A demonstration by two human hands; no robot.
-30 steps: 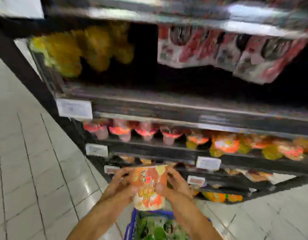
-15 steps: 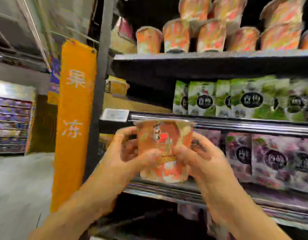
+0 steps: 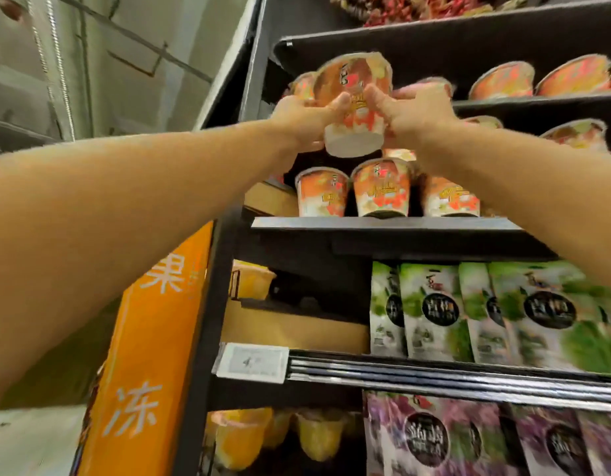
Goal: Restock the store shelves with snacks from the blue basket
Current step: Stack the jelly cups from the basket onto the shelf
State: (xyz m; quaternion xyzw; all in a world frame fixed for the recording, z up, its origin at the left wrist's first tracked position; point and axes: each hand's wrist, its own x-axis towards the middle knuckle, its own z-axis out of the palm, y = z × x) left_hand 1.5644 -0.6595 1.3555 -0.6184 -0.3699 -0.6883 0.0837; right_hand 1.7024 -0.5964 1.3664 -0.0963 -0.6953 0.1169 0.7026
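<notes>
An orange and white snack cup [image 3: 352, 108] is raised high in front of the upper shelf, tilted back. My left hand [image 3: 302, 121] grips its left side and my right hand [image 3: 413, 113] grips its right side, thumbs on the front. Below it, a row of matching cups [image 3: 379, 192] stands on the dark shelf [image 3: 383, 223], with more cups stacked behind and to the right. The blue basket is out of view.
Green snack bags [image 3: 503, 310] fill the shelf below, purple bags [image 3: 468, 438] the one under that. An orange vertical sign [image 3: 149, 355] hangs on the shelf's left post. A price tag [image 3: 250, 362] sits on the rail. Yellow jelly cups [image 3: 273, 438] are at the bottom left.
Both hands have lifted the cup from low above the basket up past the bag shelves to the cup shelf. My view has tilted upward with it.
</notes>
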